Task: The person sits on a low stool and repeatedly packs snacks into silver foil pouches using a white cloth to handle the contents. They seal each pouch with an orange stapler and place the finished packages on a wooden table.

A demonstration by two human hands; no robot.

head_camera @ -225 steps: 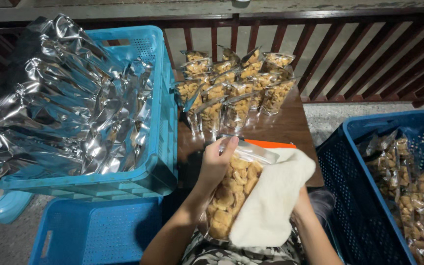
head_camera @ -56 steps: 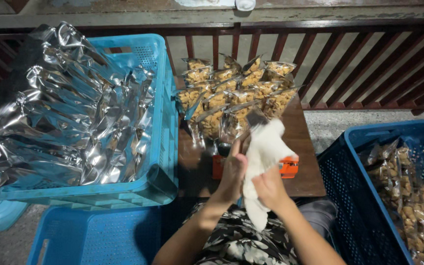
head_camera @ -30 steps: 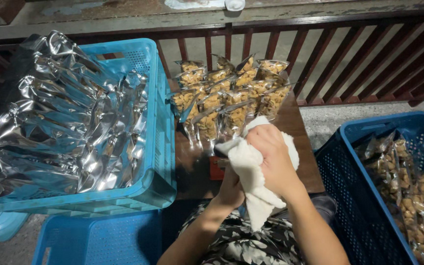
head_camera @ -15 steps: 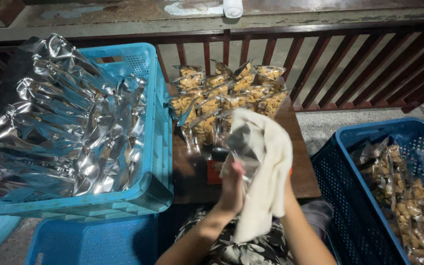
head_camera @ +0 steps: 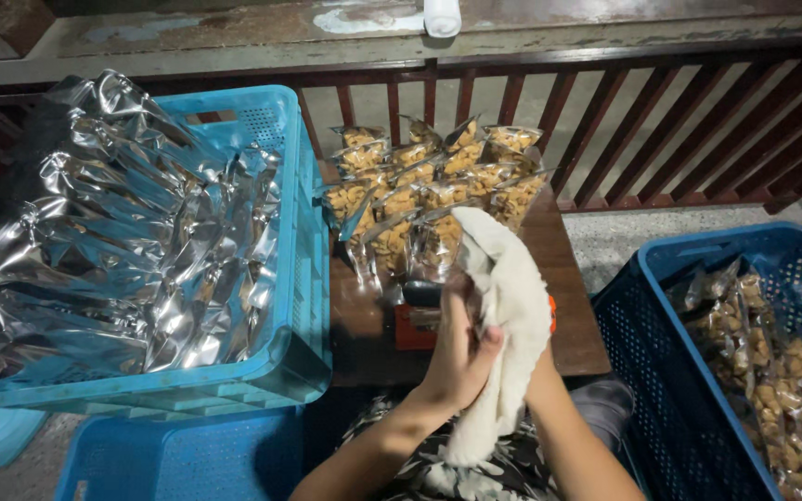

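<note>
My left hand (head_camera: 461,348) presses its palm and fingers against a white cloth (head_camera: 512,297) held up over the front edge of the wooden table (head_camera: 568,315). The cloth drapes over my right hand and hides it; only the right forearm (head_camera: 563,417) shows below. Whatever is wrapped inside the cloth cannot be seen. Just beyond the cloth, a pile of clear pouches filled with tan snacks (head_camera: 420,190) lies on the table.
A light blue crate (head_camera: 303,306) heaped with silver foil bags (head_camera: 132,250) stands at the left, with another blue crate (head_camera: 178,455) below it. A dark blue crate (head_camera: 642,362) of filled snack pouches is at the right. An orange and black device (head_camera: 415,320) sits on the table. A dark railing (head_camera: 661,121) runs behind.
The snack pouch seen in my hands earlier is now covered by the cloth. The cloth has shifted over my right hand, and my left hand has moved onto its side.
</note>
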